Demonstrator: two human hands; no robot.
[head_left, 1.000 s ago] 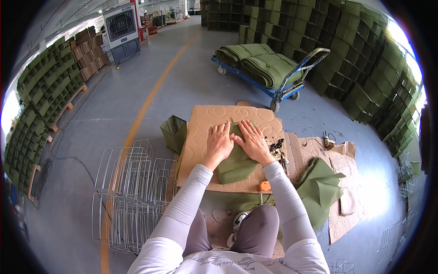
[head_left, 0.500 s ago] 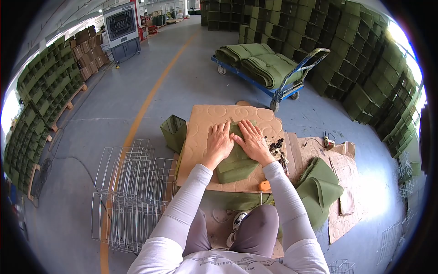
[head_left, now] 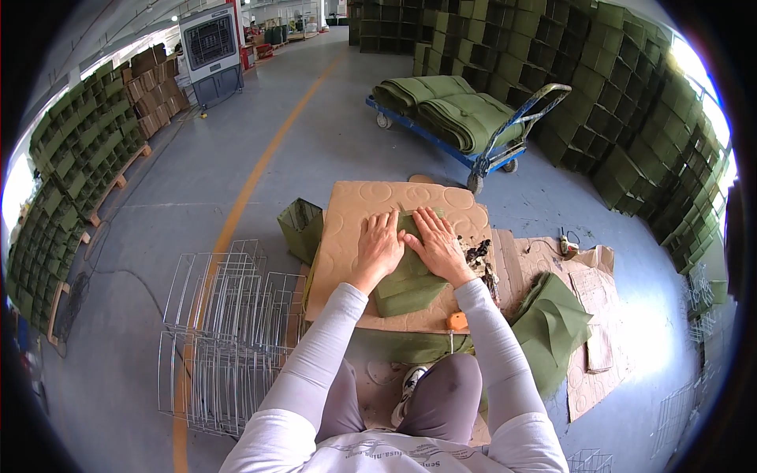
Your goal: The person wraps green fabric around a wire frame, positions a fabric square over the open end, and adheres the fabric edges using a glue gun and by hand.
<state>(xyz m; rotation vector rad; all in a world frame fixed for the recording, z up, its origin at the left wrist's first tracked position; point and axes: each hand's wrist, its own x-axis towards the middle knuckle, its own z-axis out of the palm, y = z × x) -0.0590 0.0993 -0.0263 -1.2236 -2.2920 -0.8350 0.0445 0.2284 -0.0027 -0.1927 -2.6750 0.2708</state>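
A green fabric box (head_left: pixel 412 293) lies on the cardboard-topped work surface (head_left: pixel 339 229) in front of me. My left hand (head_left: pixel 380 247) rests flat on its left part, fingers stretched forward. Beside it, my right hand (head_left: pixel 436 246) presses flat on the right part with fingers spread; the thumbs nearly meet. Most of the fabric's far half is hidden under my hands. Near my right forearm sits a small orange object (head_left: pixel 456 321). Black scraps (head_left: pixel 478 254) lie at the surface's right edge.
Wire frames (head_left: pixel 229 339) are stacked on the floor at left, near an open green box (head_left: pixel 301 230). Green fabric sheets (head_left: pixel 552 327) lie on cardboard at right. A blue trolley (head_left: pixel 465 146) carries folded green fabric. Stacked green boxes (head_left: pixel 583 87) line the right side.
Both hands keep the same place on the green fabric box. The upper sheet of the green fabric at right has shifted slightly in shape.
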